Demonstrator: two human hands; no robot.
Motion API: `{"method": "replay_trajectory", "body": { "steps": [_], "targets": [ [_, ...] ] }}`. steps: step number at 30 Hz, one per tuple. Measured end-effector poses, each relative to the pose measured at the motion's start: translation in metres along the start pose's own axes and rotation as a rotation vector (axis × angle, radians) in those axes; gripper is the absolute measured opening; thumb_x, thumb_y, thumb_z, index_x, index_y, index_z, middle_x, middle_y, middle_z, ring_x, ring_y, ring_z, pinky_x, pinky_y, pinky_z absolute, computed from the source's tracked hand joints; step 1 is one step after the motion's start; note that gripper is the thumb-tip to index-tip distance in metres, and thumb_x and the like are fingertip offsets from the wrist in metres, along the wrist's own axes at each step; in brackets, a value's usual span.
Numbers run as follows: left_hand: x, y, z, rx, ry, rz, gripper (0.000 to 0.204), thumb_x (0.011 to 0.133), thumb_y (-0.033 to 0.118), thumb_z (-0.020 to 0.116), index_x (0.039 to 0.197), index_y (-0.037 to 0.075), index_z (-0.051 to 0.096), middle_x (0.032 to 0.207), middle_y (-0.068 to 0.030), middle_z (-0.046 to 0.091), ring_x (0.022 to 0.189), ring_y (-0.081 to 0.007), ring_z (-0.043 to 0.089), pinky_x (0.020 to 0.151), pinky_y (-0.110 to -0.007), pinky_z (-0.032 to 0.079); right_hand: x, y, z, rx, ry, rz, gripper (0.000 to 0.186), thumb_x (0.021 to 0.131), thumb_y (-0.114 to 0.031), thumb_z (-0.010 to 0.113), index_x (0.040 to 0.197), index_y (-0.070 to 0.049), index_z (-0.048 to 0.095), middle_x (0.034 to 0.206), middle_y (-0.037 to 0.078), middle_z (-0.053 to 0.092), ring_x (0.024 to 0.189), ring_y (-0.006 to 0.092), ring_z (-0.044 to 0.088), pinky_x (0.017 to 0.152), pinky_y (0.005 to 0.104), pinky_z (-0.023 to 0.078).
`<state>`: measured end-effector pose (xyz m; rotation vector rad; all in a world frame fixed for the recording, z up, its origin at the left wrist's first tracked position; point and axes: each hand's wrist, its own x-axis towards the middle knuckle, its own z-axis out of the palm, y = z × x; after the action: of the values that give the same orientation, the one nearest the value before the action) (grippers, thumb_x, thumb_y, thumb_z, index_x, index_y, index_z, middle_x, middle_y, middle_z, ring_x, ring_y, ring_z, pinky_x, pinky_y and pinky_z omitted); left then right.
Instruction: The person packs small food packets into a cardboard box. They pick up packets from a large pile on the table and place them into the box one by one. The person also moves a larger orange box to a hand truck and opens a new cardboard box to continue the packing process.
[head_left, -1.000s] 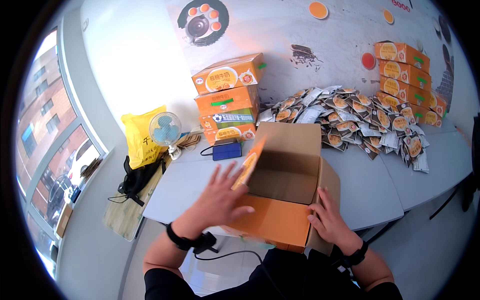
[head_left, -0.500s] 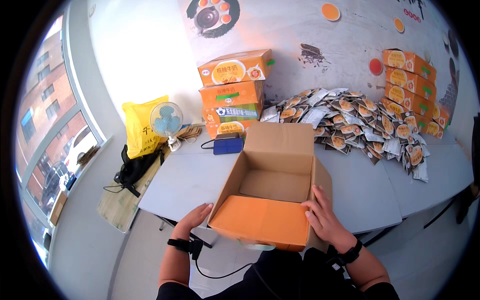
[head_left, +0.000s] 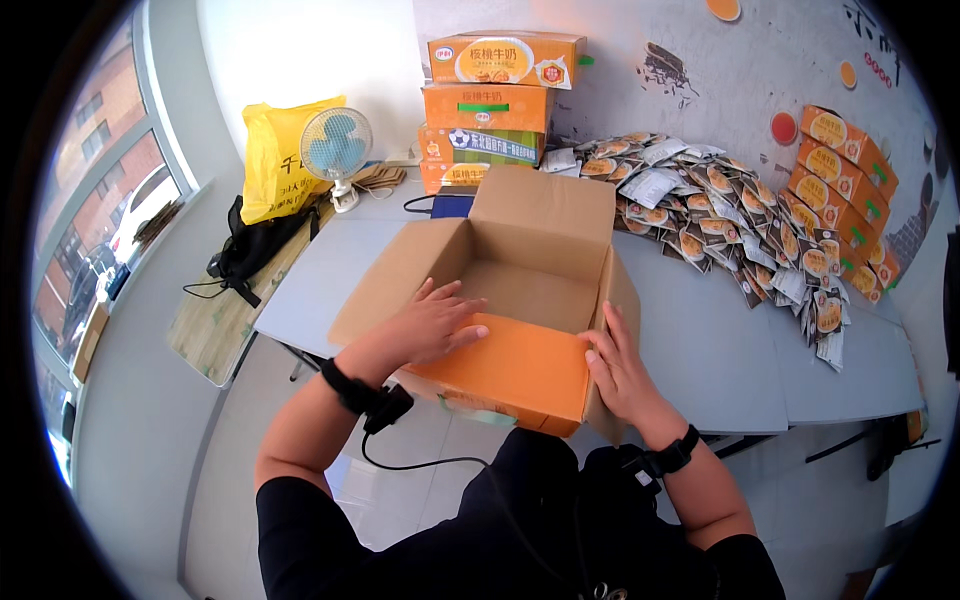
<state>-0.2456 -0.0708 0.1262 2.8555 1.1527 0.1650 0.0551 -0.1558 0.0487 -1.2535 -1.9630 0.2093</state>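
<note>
An open cardboard carton (head_left: 535, 290) stands at the near table edge, tilted toward me, bare brown inside. Its orange near panel (head_left: 520, 365) lies partly over the opening, and a pale green handle (head_left: 478, 412) shows on the front below. The brown left flap (head_left: 385, 285) is spread outward. My left hand (head_left: 432, 322) lies over the carton's left edge, fingers stretched and apart, its thumb reaching over the orange panel. On the right edge, my right hand (head_left: 620, 370) rests against the side flap with fingers extended and thumb near the panel's corner.
Stacked orange cartons (head_left: 490, 105) stand at the back, with another stack (head_left: 840, 185) at far right. Between them spreads a heap of small sachets (head_left: 700, 200). A small fan (head_left: 337, 150) and a yellow bag (head_left: 280, 165) are at left on the grey table (head_left: 690, 340).
My left hand has moved from outside the carton onto its left edge and the orange panel. The left flap has swung outward. My right hand keeps its place at the right side.
</note>
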Motion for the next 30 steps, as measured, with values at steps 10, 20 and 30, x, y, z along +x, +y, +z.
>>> {"method": "replay_trajectory", "body": {
  "steps": [10,20,30],
  "targets": [
    [-0.004,-0.014,-0.037,-0.096,0.065,-0.016,0.050,0.093,0.042,0.039,0.124,0.005,0.047,0.115,-0.0171,0.052,0.110,-0.0311,0.046,0.099,-0.040,0.031,0.029,0.007,0.030,0.003,0.021,-0.046,0.030,0.094,-0.024,0.037,0.117,-0.007,0.048,0.139,0.026,0.024,0.127,0.0470,0.025,0.103,0.0482,0.026],
    [0.029,-0.044,-0.013,-0.270,-0.124,-0.263,0.051,0.093,0.045,0.036,0.116,0.004,0.055,0.113,-0.0157,0.055,0.110,-0.0324,0.047,0.097,-0.038,0.033,0.032,0.004,0.046,-0.055,0.075,0.040,0.043,0.095,-0.033,0.032,0.131,-0.011,0.040,0.139,0.026,0.027,0.127,0.0451,0.025,0.101,0.0483,0.028],
    [-0.103,0.027,-0.101,-0.439,0.136,-0.372,0.038,0.088,0.032,0.053,0.112,0.004,0.056,0.079,-0.0113,0.058,0.076,-0.0254,0.056,0.070,-0.034,0.045,0.043,0.008,0.050,-0.081,0.077,0.109,0.045,0.096,-0.037,0.029,0.134,-0.015,0.037,0.137,0.031,0.025,0.127,0.0460,0.024,0.102,0.0489,0.025]
  ]
}}
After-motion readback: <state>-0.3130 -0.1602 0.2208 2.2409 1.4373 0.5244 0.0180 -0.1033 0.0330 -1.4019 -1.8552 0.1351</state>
